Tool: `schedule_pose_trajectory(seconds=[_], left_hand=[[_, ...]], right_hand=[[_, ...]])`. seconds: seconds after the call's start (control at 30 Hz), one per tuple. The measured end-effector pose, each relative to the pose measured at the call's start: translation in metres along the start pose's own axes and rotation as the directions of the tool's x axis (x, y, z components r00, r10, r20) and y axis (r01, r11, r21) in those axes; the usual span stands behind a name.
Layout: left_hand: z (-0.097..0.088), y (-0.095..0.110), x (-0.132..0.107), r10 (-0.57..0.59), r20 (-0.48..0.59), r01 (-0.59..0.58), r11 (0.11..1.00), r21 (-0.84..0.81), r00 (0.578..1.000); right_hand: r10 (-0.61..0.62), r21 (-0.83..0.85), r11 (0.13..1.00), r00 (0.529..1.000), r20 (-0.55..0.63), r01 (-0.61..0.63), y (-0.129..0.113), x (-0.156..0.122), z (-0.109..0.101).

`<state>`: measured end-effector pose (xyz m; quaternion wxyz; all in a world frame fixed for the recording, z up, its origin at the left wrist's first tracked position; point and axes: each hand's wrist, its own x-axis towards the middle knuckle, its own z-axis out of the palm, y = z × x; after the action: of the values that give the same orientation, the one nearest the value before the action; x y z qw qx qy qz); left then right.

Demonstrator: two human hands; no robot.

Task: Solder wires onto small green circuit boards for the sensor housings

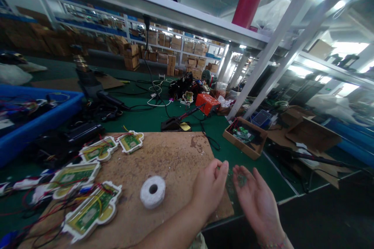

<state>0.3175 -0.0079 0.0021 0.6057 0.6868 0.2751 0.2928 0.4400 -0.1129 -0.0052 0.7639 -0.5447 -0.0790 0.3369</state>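
My left hand [209, 186] rests on the right edge of a brown work board [175, 155]. Its fingers are pressed together, and a tiny green bit shows at the fingertips; I cannot make out what it is. My right hand [254, 199] is just to the right, over the green table, palm turned toward the left hand. A small green circuit board [241, 179] sits between its thumb and fingers. The two hands almost touch at the fingertips.
A white spool [152, 191] lies on the brown board, left of my left hand. Several white-framed circuit boards with red wires [92, 211] cover the board's left side. A blue bin [35, 118] stands far left. A cardboard tray [244, 137] and a soldering stand [175, 124] stand beyond.
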Motion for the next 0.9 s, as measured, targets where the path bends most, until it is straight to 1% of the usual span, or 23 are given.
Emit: schedule_pose_trajectory(seconds=[0.1,0.2,0.33,0.43,0.5,0.57,0.63,0.7,0.73,0.77,0.8,0.83,0.87,0.9], left_hand=[[-0.001,-0.004,0.007,-0.018,-0.093,0.01,0.996,-0.085,0.996],[-0.002,-0.008,0.01,-0.036,-0.135,0.017,0.99,-0.139,0.99],[-0.002,-0.01,0.01,-0.042,-0.161,0.012,0.984,-0.18,0.986],[-0.002,-0.008,0.012,-0.034,-0.165,0.001,0.98,-0.198,0.986],[-0.003,-0.002,0.012,-0.023,-0.159,-0.01,0.979,-0.206,0.987],[-0.008,0.008,0.007,-0.008,-0.136,-0.02,0.978,-0.209,0.991],[-0.018,0.02,-0.006,0.012,-0.094,-0.031,0.979,-0.202,0.995],[-0.033,0.029,-0.028,0.036,-0.057,-0.046,0.983,-0.177,0.998],[-0.041,0.031,-0.042,0.045,-0.051,-0.053,0.987,-0.154,0.998],[-0.049,0.029,-0.057,0.059,-0.056,-0.065,0.991,-0.116,0.997],[-0.057,0.025,-0.074,0.085,-0.052,-0.086,0.996,-0.014,0.995],[-0.064,0.017,-0.09,0.081,-0.074,-0.077,0.996,0.046,0.994],[-0.069,0.007,-0.106,0.055,-0.123,-0.046,0.996,0.076,0.991],[-0.074,-0.005,-0.12,0.005,-0.175,0.011,0.996,0.092,0.985]], right_hand=[[0.009,-0.027,1.0,1.0,-0.027,-0.01,-0.008,0.013,-0.003],[-0.009,-0.076,0.997,1.0,-0.022,0.007,-0.009,0.021,-0.003],[-0.083,-0.13,0.988,0.997,0.011,0.083,-0.01,0.024,-0.004],[-0.164,-0.191,0.967,0.986,0.032,0.167,-0.014,0.025,-0.011],[-0.237,-0.268,0.934,0.971,0.03,0.237,-0.018,0.025,-0.017],[-0.301,-0.386,0.875,0.953,0.043,0.294,-0.021,0.024,-0.024],[-0.327,-0.518,0.79,0.94,0.099,0.33,-0.022,0.02,-0.03],[-0.316,-0.607,0.707,0.93,0.188,0.363,-0.019,0.014,-0.034],[-0.302,-0.635,0.667,0.921,0.246,0.389,-0.017,0.011,-0.036],[-0.284,-0.66,0.618,0.905,0.317,0.426,-0.014,0.008,-0.038],[-0.261,-0.684,0.558,0.882,0.393,0.47,-0.01,0.007,-0.04],[-0.232,-0.703,0.49,0.855,0.463,0.514,-0.006,0.007,-0.041],[-0.203,-0.717,0.424,0.83,0.52,0.553,-0.002,0.009,-0.041],[-0.18,-0.724,0.37,0.81,0.558,0.582,0.001,0.012,-0.041]])
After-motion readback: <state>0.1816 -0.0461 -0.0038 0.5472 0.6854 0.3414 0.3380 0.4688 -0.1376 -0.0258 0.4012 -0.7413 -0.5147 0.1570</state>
